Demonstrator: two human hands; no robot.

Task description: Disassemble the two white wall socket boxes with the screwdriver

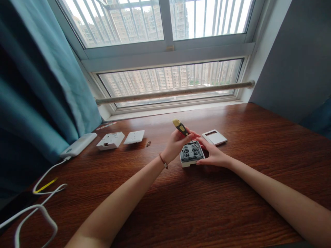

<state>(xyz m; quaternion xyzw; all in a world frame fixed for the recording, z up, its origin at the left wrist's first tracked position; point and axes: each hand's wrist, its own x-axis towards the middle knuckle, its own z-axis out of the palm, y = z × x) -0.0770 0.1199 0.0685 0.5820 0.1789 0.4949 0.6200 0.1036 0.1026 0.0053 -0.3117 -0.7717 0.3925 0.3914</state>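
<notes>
My left hand (175, 144) is closed around the yellow and dark grey handle of a screwdriver (181, 127), which slants over the far side of a wall socket (191, 152). The socket has a dark grey inner face exposed and sits in a white box on the table. Steadying its right side, my right hand (214, 154) has the thumb at the near corner and the fingers at the far side. The screwdriver's tip is hidden by my hands. Just beyond my right hand lies a white cover frame (214, 137) with a rectangular opening.
To the left are several small screws (148, 144), a white socket panel (134, 136) and a white mounting box (110, 141). A white power strip-like block (79, 144) with a cable (49, 168) lies by the curtain (74, 103). A yellow strip (46, 185) is near the cable.
</notes>
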